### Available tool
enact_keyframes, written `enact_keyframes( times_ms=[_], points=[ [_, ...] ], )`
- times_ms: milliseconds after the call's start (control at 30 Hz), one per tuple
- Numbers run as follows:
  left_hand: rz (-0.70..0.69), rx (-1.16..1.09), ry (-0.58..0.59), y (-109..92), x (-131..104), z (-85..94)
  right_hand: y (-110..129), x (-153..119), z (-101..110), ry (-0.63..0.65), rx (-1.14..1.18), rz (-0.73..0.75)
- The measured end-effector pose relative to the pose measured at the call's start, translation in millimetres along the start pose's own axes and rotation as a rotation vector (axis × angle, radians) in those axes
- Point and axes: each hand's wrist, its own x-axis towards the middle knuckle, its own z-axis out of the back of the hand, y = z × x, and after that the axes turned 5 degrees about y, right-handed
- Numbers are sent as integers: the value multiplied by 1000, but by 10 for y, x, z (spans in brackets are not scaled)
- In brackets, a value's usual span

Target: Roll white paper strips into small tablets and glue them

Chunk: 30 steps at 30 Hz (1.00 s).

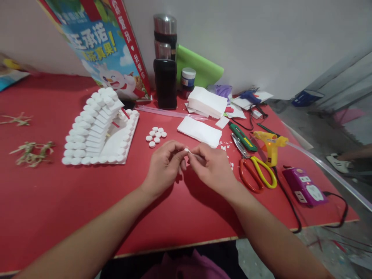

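My left hand and my right hand meet over the middle of the red table, fingertips pinched together. Between them is a small white piece, mostly covered by the fingers; its kind cannot be made out. Just beyond my left hand lies a group of several round white discs. Farther left stands a white model edged with rows of similar discs, with stepped strips inside and small red sticks. A folded stack of white paper or foam lies beyond my right hand, with white scraps nearby.
Scissors with red and yellow handles, a green cutter, a yellow glue gun and a purple power socket lie right. A black phone and thermos stand behind. Straw figures lie left.
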Motion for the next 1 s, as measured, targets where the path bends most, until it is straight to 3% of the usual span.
enact_keyframes(
  times_ms=[167,267,333,633,1000],
  points=[
    [40,-97,10,-40,82,123,-44,165,186,402,956,-426],
    [25,-77,-10,-49,94,153,-117,210,162,600,1144,-500],
    [8,-38,0,-59,86,149,-143,196,116,657,1188,-481],
    [-1,-4,4,-55,71,135,-76,110,111,523,1146,-380],
    [111,-125,-1,-46,39,100,-64,97,-21,115,555,-250]
  ],
)
